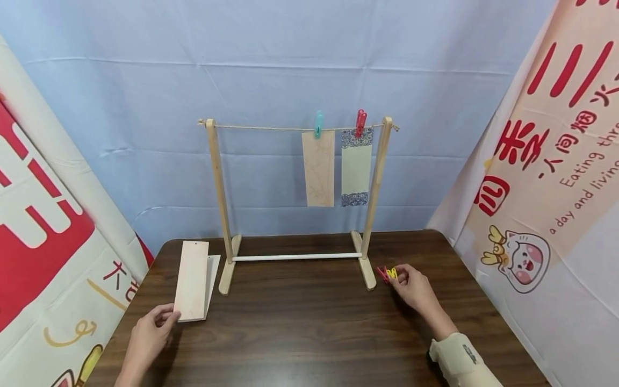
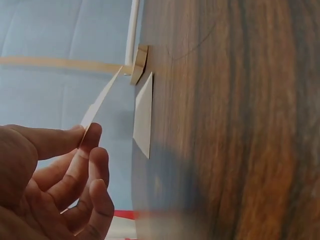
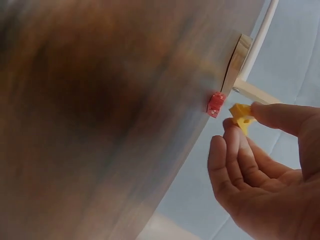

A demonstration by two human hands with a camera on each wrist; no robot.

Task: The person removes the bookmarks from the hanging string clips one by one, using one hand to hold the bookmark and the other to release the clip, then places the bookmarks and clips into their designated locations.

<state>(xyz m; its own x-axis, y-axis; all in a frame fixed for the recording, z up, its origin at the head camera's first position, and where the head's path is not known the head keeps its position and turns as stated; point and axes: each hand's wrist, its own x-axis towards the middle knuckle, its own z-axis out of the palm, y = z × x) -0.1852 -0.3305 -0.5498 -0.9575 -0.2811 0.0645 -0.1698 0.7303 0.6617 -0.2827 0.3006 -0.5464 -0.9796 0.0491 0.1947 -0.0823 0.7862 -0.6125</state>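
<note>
My left hand [image 1: 149,334] pinches a pale paper card [image 1: 192,279] by its lower left corner, between thumb and finger. That card has a small hole at its top and is raised off the table. Partly behind it lies another pale card [image 1: 213,269], seen flat on the tabletop in the left wrist view [image 2: 143,116]. On the right, my right hand [image 1: 414,288] pinches a yellow clothespin [image 1: 391,273] between thumb and fingertips. A red clothespin [image 1: 383,274] lies on the table just beyond it, also visible in the right wrist view [image 3: 216,104].
A wooden stand [image 1: 220,188] with a string [image 1: 261,128] across its top stands at the table's back. A teal clothespin [image 1: 318,124] holds a plain card [image 1: 319,169] there; a red clothespin [image 1: 360,123] holds a patterned card [image 1: 356,167]. Cloth hangings surround the dark table [image 1: 290,322].
</note>
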